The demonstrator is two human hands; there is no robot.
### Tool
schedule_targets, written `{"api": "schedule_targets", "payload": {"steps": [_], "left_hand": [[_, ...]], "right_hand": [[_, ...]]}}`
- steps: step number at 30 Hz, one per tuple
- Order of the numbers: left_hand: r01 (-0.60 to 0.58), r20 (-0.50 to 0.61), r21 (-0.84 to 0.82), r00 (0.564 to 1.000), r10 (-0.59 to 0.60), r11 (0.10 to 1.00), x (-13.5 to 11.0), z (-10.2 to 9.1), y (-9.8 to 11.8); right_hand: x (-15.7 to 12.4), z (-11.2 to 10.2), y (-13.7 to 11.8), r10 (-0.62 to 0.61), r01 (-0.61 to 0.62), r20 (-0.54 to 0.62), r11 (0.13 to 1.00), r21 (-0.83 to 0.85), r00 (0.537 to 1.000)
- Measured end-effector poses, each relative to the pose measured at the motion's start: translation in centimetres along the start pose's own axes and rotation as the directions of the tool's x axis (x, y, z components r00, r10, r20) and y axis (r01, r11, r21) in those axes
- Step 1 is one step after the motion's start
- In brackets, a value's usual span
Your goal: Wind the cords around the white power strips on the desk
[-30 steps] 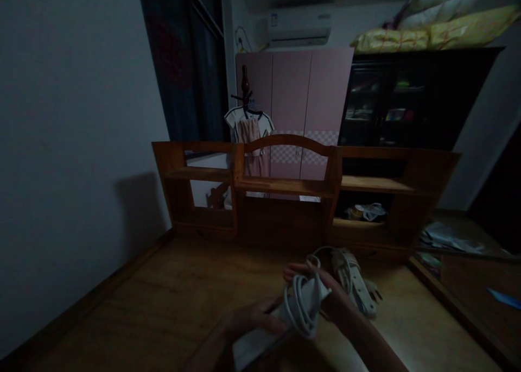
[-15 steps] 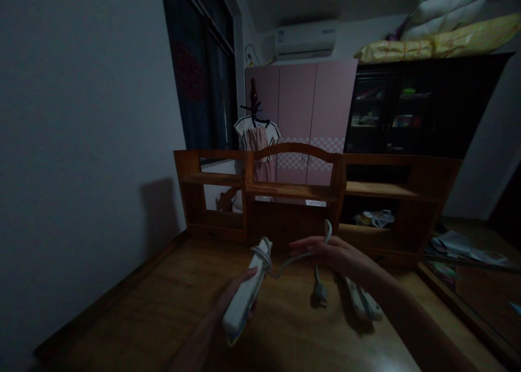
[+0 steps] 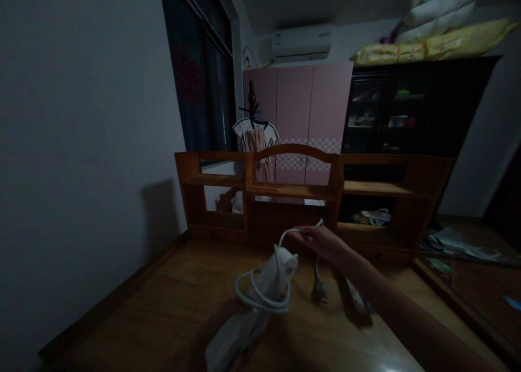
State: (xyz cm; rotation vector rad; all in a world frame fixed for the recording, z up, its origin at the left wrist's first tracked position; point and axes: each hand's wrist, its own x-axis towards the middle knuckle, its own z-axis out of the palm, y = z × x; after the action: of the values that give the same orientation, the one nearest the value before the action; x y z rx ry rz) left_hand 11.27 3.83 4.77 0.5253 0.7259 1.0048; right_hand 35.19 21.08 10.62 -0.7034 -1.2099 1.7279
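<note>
My left hand (image 3: 222, 320), dim and blurred, is wrapped round a white power strip (image 3: 233, 340) that tilts up and away from me. Its white cord (image 3: 277, 308) runs in loose loops about the strip's far half. Above and right of the strip, my right hand (image 3: 317, 240) pinches the cord between thumb and fingers. From behind that hand the cord's end hangs down to a grey plug (image 3: 321, 291) over the tabletop. A second pale strip-shaped thing (image 3: 357, 300) lies on the table, partly hidden by my right forearm.
The wooden tabletop (image 3: 154, 301) meets a wall (image 3: 81, 171) on the left. Along its far edge stands a wooden shelf unit (image 3: 293, 190), with a bagged bundle (image 3: 378, 217) in its right compartment. Papers (image 3: 456, 244) lie on a surface further right.
The power strip has turned and come nearer me, its far end swinging right. Cord loops now sit wider about it. My right hand has moved slightly left and up, drawing the cord over the strip.
</note>
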Motion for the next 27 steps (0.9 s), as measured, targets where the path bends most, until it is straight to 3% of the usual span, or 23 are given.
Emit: {"api": "schedule_targets", "payload": {"steps": [5, 8, 10, 15, 20, 23, 25, 27], "left_hand": [[0.084, -0.026, 0.198, 0.996, -0.081, 0.977, 2.2, 0.1, -1.4], [0.164, -0.204, 0.381, 0.975, -0.090, 0.910, 4.4, -1.2, -1.8], [0.164, -0.264, 0.367, 0.962, -0.066, 0.916, 5.6, -2.2, -1.7], [-0.068, -0.171, 0.114, 0.981, 0.087, 0.991, 6.3, -4.0, -0.3], [-0.217, -0.224, 0.046, 0.949, 0.222, 0.975, 5.5, -4.1, 0.2], [-0.282, -0.189, 0.036, 0.940, 0.283, 0.959, 5.3, -3.8, -0.1], [-0.314, -0.113, 0.021, 0.942, 0.315, 0.949, 5.2, -3.4, -0.4], [-0.321, -0.026, 0.000, 0.947, 0.321, 0.947, 5.1, -2.8, -0.7]], "right_hand": [[1.8, 0.8, -4.9, -0.154, 0.167, -0.076, 0.960, 0.225, 0.985], [1.2, 1.0, -7.4, -0.233, 0.256, -0.108, 0.912, 0.321, 0.966], [0.4, 0.8, -8.7, -0.272, 0.302, -0.132, 0.876, 0.377, 0.953], [-1.3, -1.7, -10.1, -0.229, 0.291, -0.199, 0.880, 0.376, 0.953], [-1.6, -5.5, -8.4, -0.121, 0.203, -0.269, 0.930, 0.306, 0.956], [-2.1, -6.2, -5.9, -0.076, 0.150, -0.270, 0.952, 0.266, 0.960], [-3.1, -5.6, -3.8, -0.002, 0.044, -0.194, 0.975, 0.217, 0.981], [-4.7, -4.3, -1.3, 0.159, -0.158, -0.014, 0.984, 0.083, 0.987]]}}
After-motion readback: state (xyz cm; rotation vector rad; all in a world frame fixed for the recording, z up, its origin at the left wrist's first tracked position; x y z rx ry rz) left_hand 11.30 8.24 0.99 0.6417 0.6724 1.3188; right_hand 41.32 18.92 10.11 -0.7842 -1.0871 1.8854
